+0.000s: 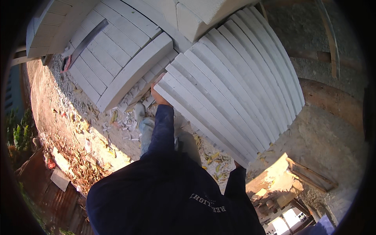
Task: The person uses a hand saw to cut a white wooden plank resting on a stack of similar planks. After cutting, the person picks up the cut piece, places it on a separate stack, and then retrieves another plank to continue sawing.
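A long white block (199, 123), which looks like aerated concrete, is at the near side of a row of similar blocks (250, 74). My left hand (159, 94) is closed round its left end, thumb near the top edge and the other fingers mostly hidden. At the opposite end, my right hand (237, 165) grips the lower corner; only a sliver of it shows past the dark sleeve. The blocks in the row lean close together, their tops uneven. I cannot tell whether the near block is apart from the one behind it.
Another stack of white blocks (113, 43) stands at the left, a handsaw (87, 43) with a red handle lying on top. More blocks (205, 13) rise at the back. White chips and dry leaves (213, 158) litter the ground by my feet. A wooden frame (311, 176) lies at the right.
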A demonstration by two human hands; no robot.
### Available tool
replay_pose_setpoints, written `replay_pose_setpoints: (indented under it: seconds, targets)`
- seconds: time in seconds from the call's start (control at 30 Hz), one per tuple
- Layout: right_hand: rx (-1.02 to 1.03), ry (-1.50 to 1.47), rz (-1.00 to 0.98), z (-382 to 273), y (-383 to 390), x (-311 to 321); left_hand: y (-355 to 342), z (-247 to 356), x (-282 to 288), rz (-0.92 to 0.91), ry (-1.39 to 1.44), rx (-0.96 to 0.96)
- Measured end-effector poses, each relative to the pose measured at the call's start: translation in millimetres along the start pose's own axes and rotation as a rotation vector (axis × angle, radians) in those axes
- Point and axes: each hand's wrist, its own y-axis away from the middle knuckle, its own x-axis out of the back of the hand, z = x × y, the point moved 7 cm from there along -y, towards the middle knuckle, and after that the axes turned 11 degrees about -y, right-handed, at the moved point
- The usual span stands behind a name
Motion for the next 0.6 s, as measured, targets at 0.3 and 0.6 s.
replay_pose_setpoints:
  seconds: [0.3, 0.6]
  targets:
    - [-0.107, -0.031, 0.113, 18.8, -1.5, -3.0, -20.6, 7.8, 14.7, -0.059, -0.317, -0.180]
    - [-0.211, -0.210, 0.701, 26.8, 76.1, -47.0, -12.7, 12.7, 27.3, 0.073, -0.439, 0.138]
